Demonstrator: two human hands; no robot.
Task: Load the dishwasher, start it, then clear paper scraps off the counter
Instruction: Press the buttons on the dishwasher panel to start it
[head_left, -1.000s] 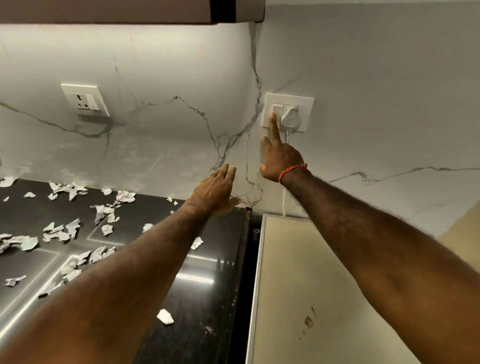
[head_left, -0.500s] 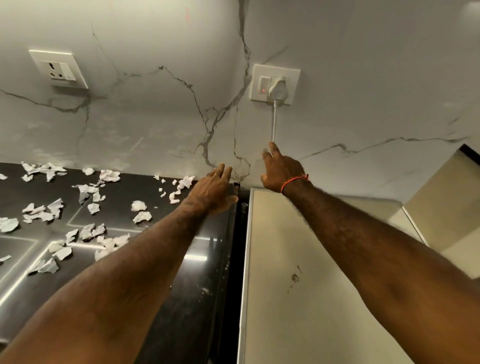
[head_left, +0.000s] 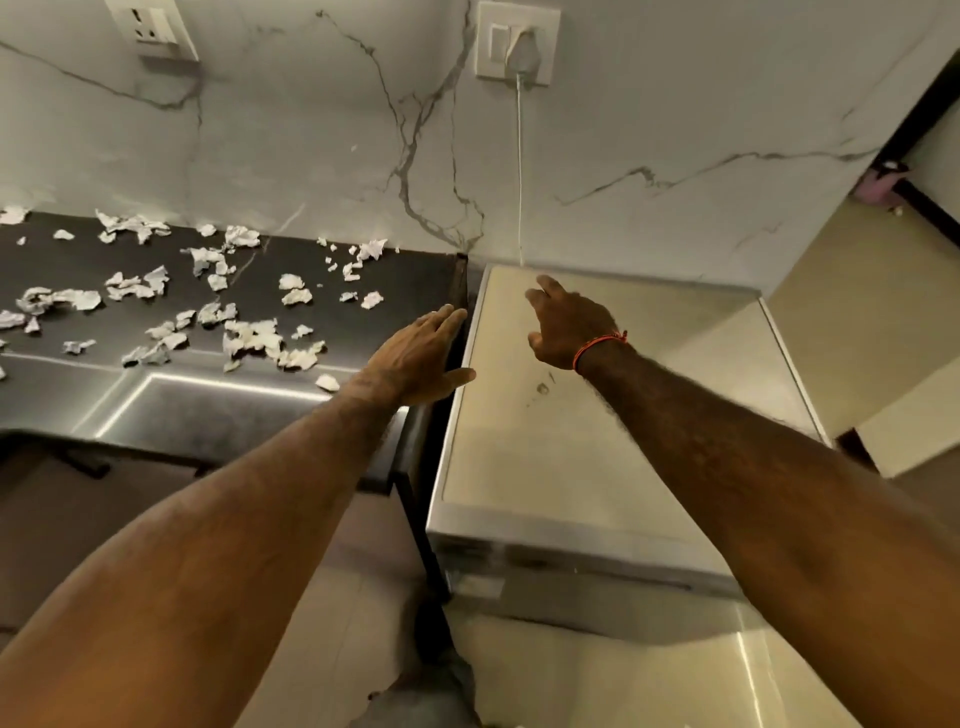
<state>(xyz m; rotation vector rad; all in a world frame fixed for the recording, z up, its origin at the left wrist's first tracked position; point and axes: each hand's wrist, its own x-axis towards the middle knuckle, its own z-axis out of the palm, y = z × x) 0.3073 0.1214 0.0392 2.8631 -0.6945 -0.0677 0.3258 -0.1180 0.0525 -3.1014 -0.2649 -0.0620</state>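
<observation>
Left hand (head_left: 415, 358): my arm reaches far, fingers straight, palm down.
Right hand (head_left: 569, 325): reaching far, fingers loosely curled, empty.

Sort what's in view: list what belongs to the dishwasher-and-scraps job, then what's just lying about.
Job:
dishwasher
its plug and cord
paper scraps
black counter
left hand, right hand, both holding nothing

Lying about:
spare wall socket
pink object on the far right ledge
</observation>
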